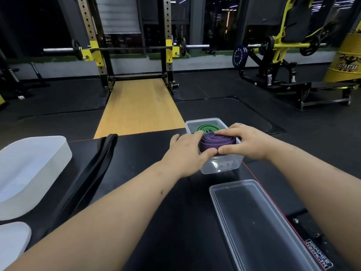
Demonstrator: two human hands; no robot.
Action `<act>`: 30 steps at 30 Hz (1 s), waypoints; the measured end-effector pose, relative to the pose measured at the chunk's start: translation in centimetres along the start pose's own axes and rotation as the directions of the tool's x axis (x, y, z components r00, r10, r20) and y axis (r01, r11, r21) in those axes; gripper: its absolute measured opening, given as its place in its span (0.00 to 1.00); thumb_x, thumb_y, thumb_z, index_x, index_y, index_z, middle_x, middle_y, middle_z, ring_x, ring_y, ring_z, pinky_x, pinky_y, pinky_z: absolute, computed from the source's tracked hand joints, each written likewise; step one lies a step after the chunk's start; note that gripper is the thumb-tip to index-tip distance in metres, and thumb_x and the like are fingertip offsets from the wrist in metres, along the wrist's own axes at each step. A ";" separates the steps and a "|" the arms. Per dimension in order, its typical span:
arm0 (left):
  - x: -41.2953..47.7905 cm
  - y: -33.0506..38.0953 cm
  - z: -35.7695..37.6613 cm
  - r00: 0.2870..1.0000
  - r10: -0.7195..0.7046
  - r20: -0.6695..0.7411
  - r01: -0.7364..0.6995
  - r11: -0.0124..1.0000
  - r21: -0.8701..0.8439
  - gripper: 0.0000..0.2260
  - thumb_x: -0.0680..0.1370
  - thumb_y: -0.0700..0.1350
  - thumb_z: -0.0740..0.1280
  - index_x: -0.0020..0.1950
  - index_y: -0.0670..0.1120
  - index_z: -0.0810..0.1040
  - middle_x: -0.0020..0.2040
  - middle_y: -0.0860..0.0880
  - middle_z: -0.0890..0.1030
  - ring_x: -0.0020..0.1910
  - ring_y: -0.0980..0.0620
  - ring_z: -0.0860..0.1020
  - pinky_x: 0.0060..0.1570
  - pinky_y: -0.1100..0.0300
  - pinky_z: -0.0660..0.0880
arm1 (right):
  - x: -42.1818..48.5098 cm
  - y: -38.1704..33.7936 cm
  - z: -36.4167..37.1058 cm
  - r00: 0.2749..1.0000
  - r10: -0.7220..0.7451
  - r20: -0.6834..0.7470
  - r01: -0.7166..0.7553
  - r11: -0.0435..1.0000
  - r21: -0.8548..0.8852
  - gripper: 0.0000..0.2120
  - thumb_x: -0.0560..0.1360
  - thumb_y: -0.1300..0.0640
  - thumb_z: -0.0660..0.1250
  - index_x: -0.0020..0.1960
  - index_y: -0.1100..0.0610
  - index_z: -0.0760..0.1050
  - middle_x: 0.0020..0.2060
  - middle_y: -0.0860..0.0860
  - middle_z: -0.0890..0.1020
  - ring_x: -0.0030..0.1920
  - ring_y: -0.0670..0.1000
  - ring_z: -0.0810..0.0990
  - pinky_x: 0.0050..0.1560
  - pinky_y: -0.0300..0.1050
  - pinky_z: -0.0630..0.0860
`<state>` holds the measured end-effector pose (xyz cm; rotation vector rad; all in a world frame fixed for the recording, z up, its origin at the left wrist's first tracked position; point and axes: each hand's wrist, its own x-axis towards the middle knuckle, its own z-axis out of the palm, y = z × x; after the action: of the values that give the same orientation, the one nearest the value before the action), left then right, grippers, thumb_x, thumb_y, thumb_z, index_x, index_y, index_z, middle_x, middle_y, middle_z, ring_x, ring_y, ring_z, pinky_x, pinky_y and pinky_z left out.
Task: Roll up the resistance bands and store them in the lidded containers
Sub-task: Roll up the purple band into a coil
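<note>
Left hand (183, 153) at 9 o'clock and right hand (246, 141) at 3 curl round the coiled purple rubber resistance band (214, 142), at the near half of the clear rectangular plastic container (220, 167). Keep it squeezed and lower it flat, or it may uncoil. A coiled green rubber band (208, 127) fills the container's 12 o'clock end. The clear plastic lid (263, 222) lies off at 5.

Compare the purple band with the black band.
The purple band is wound into a tight flat coil, while the black band lies unrolled in a long loose strip. The left hand and right hand grip the purple band at the open clear box. The black band lies untouched on the dark pad, left of the box. Both are flat bands.
</note>
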<state>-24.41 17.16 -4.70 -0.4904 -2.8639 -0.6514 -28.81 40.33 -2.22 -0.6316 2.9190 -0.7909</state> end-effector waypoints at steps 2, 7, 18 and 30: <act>0.0 -0.3 1.0 0.999 -0.033 0.016 0.034 0.999 -0.011 0.27 0.81 0.65 0.58 0.76 0.52 0.65 0.69 0.51 0.75 0.71 0.51 0.69 0.79 0.46 0.50 | 0.6 0.4 0.5 0.999 0.038 -0.001 -0.038 0.999 0.019 0.32 0.67 0.31 0.74 0.70 0.33 0.75 0.57 0.39 0.75 0.60 0.42 0.75 0.63 0.42 0.68; -0.3 -0.7 1.6 1.000 -0.017 -0.019 0.017 1.000 0.021 0.22 0.81 0.62 0.60 0.70 0.51 0.70 0.63 0.51 0.78 0.64 0.49 0.74 0.71 0.51 0.65 | 1.2 0.7 1.5 0.996 0.074 0.040 -0.075 0.997 0.024 0.33 0.67 0.30 0.74 0.71 0.35 0.75 0.53 0.36 0.76 0.58 0.42 0.77 0.64 0.43 0.71; -0.6 -0.9 2.4 0.997 -0.002 -0.075 0.001 1.000 -0.004 0.22 0.82 0.61 0.61 0.71 0.51 0.71 0.66 0.53 0.76 0.65 0.54 0.72 0.62 0.61 0.66 | 2.5 -1.7 1.3 0.970 0.202 0.136 -0.178 0.969 -0.171 0.36 0.70 0.32 0.74 0.74 0.42 0.71 0.63 0.46 0.77 0.61 0.50 0.76 0.65 0.49 0.74; -0.1 -1.6 2.8 0.996 0.008 -0.087 -0.009 1.000 -0.010 0.16 0.80 0.61 0.63 0.62 0.53 0.75 0.57 0.55 0.77 0.58 0.55 0.74 0.58 0.59 0.72 | 4.7 -4.6 -0.1 0.865 0.383 0.324 -0.285 0.907 -0.310 0.26 0.68 0.41 0.79 0.61 0.46 0.73 0.50 0.49 0.78 0.46 0.48 0.78 0.42 0.45 0.70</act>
<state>-25.11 17.03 -7.81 -0.4630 -2.7770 -0.6699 -31.38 34.89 0.43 -0.2301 2.6683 -0.2238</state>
